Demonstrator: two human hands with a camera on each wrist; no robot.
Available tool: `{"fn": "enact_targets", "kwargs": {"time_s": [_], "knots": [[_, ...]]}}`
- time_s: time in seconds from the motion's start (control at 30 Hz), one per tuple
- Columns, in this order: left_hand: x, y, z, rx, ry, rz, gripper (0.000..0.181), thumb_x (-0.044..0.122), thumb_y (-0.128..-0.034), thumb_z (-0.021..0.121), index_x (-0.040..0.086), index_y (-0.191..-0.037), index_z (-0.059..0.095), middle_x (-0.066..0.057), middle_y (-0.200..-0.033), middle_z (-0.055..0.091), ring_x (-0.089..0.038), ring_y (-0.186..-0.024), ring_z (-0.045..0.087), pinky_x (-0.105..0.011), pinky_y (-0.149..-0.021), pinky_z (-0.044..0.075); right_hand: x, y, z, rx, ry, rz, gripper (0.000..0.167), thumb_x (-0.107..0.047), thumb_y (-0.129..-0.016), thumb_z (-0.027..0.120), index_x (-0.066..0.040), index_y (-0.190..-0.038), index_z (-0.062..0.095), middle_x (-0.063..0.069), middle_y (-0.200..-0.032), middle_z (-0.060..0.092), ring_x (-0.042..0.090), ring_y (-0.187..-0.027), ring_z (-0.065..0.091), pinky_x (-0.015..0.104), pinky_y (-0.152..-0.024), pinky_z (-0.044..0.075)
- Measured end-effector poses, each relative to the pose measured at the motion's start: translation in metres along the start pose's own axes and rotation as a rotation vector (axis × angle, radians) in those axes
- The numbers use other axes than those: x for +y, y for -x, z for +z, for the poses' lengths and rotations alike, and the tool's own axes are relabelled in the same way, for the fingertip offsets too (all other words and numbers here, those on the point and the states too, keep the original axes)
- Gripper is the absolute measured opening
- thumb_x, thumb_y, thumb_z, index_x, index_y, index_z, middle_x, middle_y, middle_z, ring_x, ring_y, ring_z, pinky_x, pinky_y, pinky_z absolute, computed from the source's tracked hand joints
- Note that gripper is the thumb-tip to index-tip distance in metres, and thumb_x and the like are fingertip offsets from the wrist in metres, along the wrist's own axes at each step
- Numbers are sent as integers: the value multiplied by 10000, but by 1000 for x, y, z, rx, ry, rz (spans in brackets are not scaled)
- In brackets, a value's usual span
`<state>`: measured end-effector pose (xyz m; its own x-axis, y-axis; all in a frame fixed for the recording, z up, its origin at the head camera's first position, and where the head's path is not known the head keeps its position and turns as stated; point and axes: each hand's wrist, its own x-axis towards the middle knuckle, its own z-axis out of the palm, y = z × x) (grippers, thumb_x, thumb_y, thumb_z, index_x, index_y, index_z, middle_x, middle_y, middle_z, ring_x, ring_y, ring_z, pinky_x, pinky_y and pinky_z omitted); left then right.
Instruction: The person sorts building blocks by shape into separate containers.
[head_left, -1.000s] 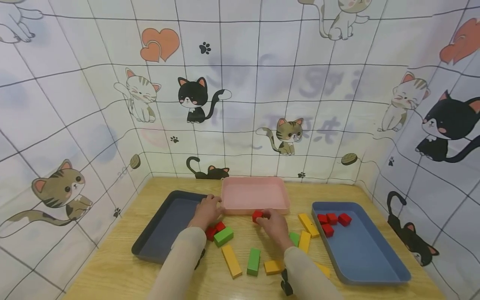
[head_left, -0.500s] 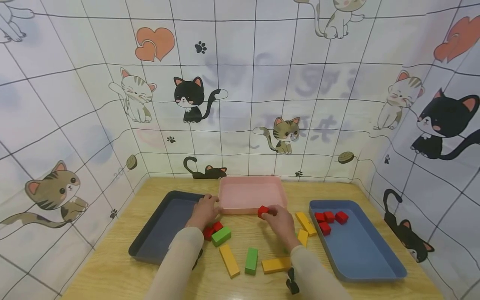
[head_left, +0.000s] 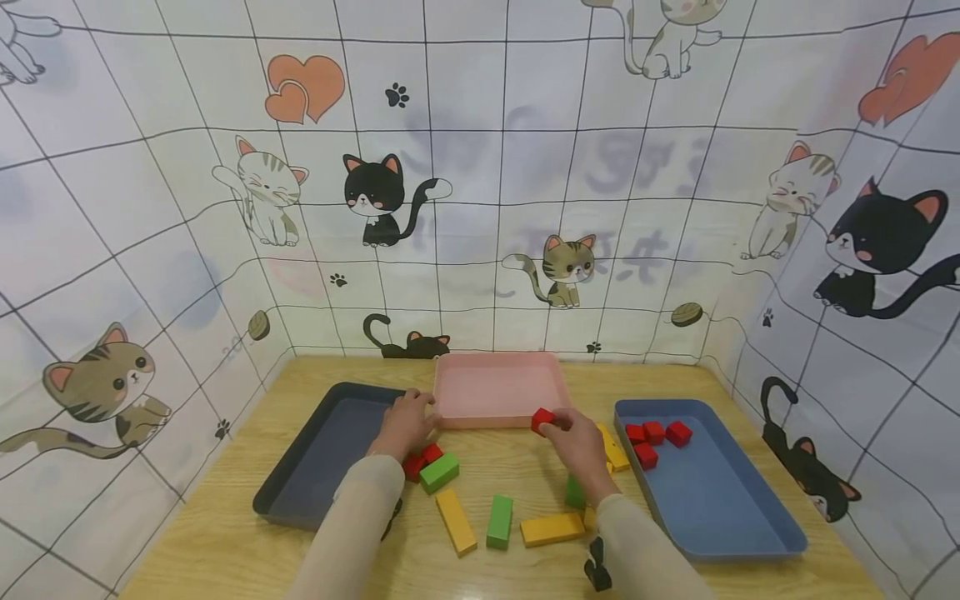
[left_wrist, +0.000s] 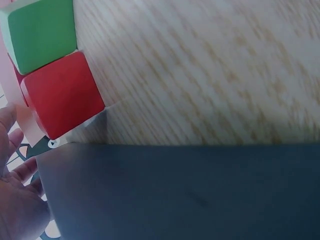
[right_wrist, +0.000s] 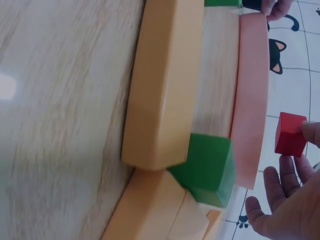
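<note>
My right hand (head_left: 581, 446) pinches a red cube (head_left: 542, 421) between thumb and fingertips, just in front of the pink tray (head_left: 501, 387). The right wrist view shows that red cube (right_wrist: 291, 134) held off the table. My left hand (head_left: 406, 425) is at the dark grey tray's (head_left: 315, 454) right edge, close to the pink tray's left end. Its fingers (left_wrist: 22, 170) are loosely bent around nothing in the left wrist view. Beside that wrist lie red cubes (head_left: 413, 468) and a green block (head_left: 439, 472), partly hidden by the sleeve.
A blue tray (head_left: 731, 492) on the right holds several red cubes (head_left: 654, 432). Yellow blocks (head_left: 456, 522) and green blocks (head_left: 499, 522) lie scattered on the wooden table (head_left: 217, 533). More yellow and green blocks lie partly hidden around the right forearm. A cat-print curtain (head_left: 480, 183) surrounds the table.
My right hand has raised the red cube from the table in front of the pink tray and carried it to the right. The left hand stays by the dark tray's edge.
</note>
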<state>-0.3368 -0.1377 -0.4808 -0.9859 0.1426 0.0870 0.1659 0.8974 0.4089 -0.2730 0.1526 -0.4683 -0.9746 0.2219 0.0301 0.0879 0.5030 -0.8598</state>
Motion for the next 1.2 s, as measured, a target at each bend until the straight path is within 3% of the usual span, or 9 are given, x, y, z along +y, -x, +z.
{"fn": "enact_targets", "kwargs": {"time_s": [0.6,1.2], "knots": [[-2,-4,2,-17,2,-8,384,308,-979,636,107,-1305,609,-178,-1382,479,-409,-1239,462,-614,-994,367,13,-5,-37,31,-78,98,478,-288,-947,667,-40,-1341,561,166,-1256,589,330,-1101,543,475,-908,461],[-2,-3,1,-24,4,-13,382,306,-975,641,109,-1300,606,-174,-1381,476,-395,-1235,464,-609,-997,368,37,-8,-66,149,-100,100,504,-273,-964,647,19,-1357,530,236,-1272,579,364,-1111,556,470,-932,473]]}}
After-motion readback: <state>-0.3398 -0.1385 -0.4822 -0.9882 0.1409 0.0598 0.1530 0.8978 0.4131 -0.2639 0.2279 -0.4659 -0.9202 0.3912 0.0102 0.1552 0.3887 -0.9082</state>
